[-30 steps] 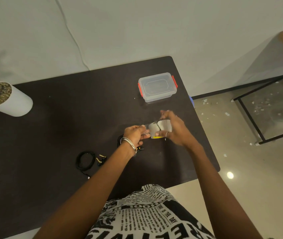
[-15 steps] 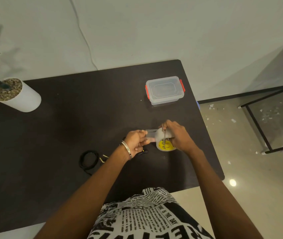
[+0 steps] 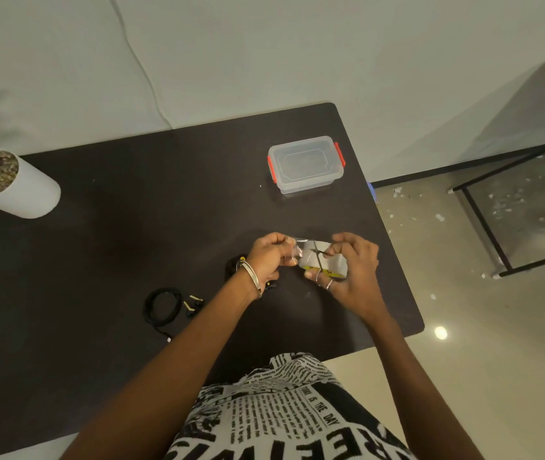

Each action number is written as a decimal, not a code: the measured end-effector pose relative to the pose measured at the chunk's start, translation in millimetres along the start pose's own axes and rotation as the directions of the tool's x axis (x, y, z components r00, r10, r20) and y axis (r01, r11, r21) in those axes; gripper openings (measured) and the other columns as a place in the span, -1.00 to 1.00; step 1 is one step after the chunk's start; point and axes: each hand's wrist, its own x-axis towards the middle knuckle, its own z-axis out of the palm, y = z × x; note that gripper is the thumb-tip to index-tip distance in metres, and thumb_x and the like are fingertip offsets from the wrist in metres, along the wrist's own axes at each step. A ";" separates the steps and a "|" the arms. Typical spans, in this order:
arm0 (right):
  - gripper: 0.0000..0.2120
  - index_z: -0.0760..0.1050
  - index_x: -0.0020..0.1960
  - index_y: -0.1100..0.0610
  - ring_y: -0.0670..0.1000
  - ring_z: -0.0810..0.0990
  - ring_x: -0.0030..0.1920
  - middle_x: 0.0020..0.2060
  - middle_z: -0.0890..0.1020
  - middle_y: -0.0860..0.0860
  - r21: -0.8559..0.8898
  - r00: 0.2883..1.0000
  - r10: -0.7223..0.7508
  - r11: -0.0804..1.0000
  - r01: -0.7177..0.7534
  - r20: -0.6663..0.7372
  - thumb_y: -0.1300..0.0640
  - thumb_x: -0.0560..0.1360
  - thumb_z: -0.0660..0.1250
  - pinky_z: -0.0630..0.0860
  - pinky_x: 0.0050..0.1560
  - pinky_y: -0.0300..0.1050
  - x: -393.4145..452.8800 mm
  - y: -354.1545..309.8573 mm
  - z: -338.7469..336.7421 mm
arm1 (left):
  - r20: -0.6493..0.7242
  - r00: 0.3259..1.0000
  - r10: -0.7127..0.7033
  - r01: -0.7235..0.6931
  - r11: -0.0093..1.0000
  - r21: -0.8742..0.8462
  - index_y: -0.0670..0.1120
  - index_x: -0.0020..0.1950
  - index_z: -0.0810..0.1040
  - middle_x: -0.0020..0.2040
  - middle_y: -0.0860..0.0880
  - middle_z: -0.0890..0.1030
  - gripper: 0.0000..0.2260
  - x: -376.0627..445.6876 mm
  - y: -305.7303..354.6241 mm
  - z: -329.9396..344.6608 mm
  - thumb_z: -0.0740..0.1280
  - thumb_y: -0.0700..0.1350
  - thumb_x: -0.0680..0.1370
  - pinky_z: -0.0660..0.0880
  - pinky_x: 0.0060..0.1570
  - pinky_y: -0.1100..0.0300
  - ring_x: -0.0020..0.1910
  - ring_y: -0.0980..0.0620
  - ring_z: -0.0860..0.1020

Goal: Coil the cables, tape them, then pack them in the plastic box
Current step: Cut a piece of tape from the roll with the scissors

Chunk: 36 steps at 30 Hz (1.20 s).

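Observation:
My left hand pinches the free end of a clear tape strip pulled off the tape roll. My right hand grips that white roll with its yellow core, and small scissors lie across the strip in the same hand. A coiled black cable lies on the dark table left of my forearm, with small connector ends beside it. Another black cable is mostly hidden behind my left wrist. The clear plastic box with red latches stands lidded at the back right.
A white plant pot filled with pebbles stands at the table's far left. The table's right edge is close to my right hand. Beyond it, a black metal frame stands on the littered floor.
The tape roll has come up off the table and tilted in my right hand. The scissors now cross the strip, and my left hand holds it stretched a little longer.

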 end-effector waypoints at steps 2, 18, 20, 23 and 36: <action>-0.59 0.47 -0.07 0.02 -0.09 0.33 0.08 0.04 0.48 -0.08 0.067 0.998 0.036 0.997 -0.032 -0.057 -0.24 0.29 0.44 0.27 0.02 -0.39 -13.9 -7.2 -1.7 | 0.003 1.000 -0.001 0.001 1.000 -0.010 -0.09 -0.13 0.50 -0.01 -0.18 0.66 -0.92 -0.7 0.4 1.1 0.28 -0.22 0.55 0.11 -0.64 0.39 -0.37 0.13 0.54; -0.28 0.55 -0.28 0.28 -0.05 0.38 -0.46 -0.36 0.61 0.18 0.536 0.725 0.193 0.554 -0.637 0.662 -0.45 0.30 0.30 0.09 -0.56 -0.30 -41.0 -13.4 23.7 | -0.020 0.997 -0.080 0.078 0.993 -0.086 -0.05 -0.17 0.48 -0.17 -0.08 0.67 -0.85 -4.2 -3.0 1.5 0.23 -0.20 0.59 0.14 -0.53 0.35 -0.47 0.19 0.57; -0.34 0.56 -0.31 0.22 -0.05 0.37 -0.45 -0.35 0.62 0.17 0.513 0.718 0.207 0.573 -0.639 0.664 -0.43 0.32 0.29 0.09 -0.55 -0.28 -36.3 -14.0 23.5 | -0.028 0.996 -0.086 0.083 0.992 -0.100 -0.05 -0.18 0.47 -0.20 -0.06 0.68 -0.84 -4.8 -3.6 1.3 0.23 -0.19 0.59 0.15 -0.52 0.34 -0.46 0.18 0.57; -0.43 0.57 -0.32 0.17 -0.07 0.36 -0.44 -0.34 0.61 0.14 0.495 0.722 0.212 0.600 -0.628 0.658 -0.37 0.36 0.26 0.09 -0.50 -0.22 -31.0 -16.0 23.0 | -0.033 0.994 -0.101 0.097 0.989 -0.108 -0.05 -0.16 0.47 -0.13 -0.08 0.68 -0.86 -5.8 -4.3 1.3 0.23 -0.18 0.59 0.19 -0.52 0.34 -0.43 0.17 0.58; -0.48 0.56 -0.29 0.20 -0.13 0.28 -0.49 -0.52 0.51 -0.10 0.401 0.709 0.174 0.722 -0.564 0.684 -0.26 0.47 0.26 0.13 -0.49 -0.22 -21.2 -16.9 14.7 | -0.061 0.993 -0.105 0.101 0.992 -0.075 -0.03 -0.14 0.47 -0.14 -0.03 0.67 -0.88 -8.2 -1.1 3.5 0.24 -0.18 0.58 0.25 -0.46 0.30 -0.46 0.22 0.59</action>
